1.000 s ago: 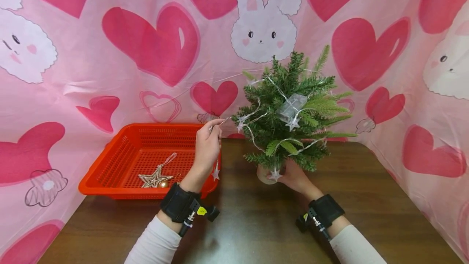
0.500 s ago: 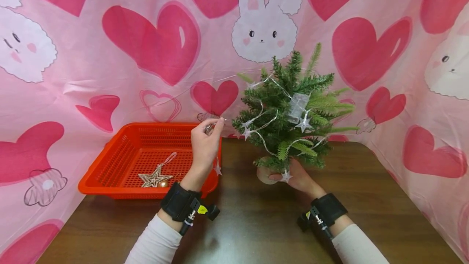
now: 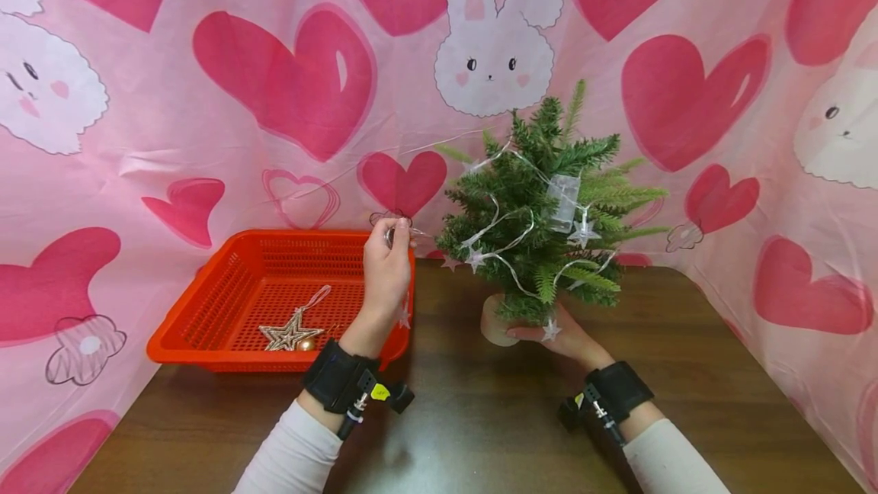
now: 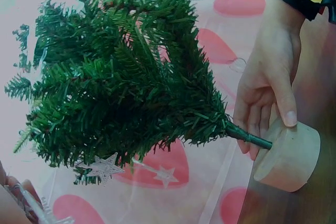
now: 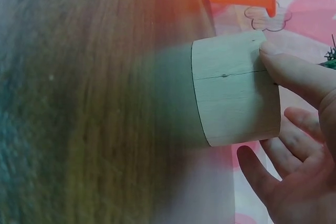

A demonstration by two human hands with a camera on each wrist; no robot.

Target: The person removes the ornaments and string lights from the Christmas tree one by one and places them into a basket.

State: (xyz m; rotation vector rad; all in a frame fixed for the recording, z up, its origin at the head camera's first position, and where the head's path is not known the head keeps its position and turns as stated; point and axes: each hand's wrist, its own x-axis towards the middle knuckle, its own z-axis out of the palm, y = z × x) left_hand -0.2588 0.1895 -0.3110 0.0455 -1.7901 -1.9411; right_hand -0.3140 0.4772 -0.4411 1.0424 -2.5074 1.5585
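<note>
A small artificial Christmas tree point(image 3: 528, 212) stands on a round wooden base point(image 3: 495, 321), with clear string lights point(image 3: 584, 233) looped around its branches. Star-shaped bulbs and a clear battery box point(image 3: 564, 203) hang on its near side. My left hand point(image 3: 386, 269), left of the tree, pinches the loose length of the light string; one star dangles below. My right hand point(image 3: 568, 343) holds the base low on its right side. The right wrist view puts the thumb of that hand point(image 5: 310, 145) at the edge of the base point(image 5: 236, 93), its other fingers partly behind.
An orange-red plastic basket point(image 3: 261, 360) sits at the left on the brown wooden table point(image 3: 453, 433). In it lie a gold star ornament point(image 3: 291, 334) and a small gold bauble point(image 3: 306, 344). A pink heart-and-rabbit cloth point(image 3: 405, 59) hangs behind and at the sides.
The tree has turned on the spot: the battery box and the near stars have shifted rightward. My left hand stays beside the tree with the string, its fingers slightly repositioned.
</note>
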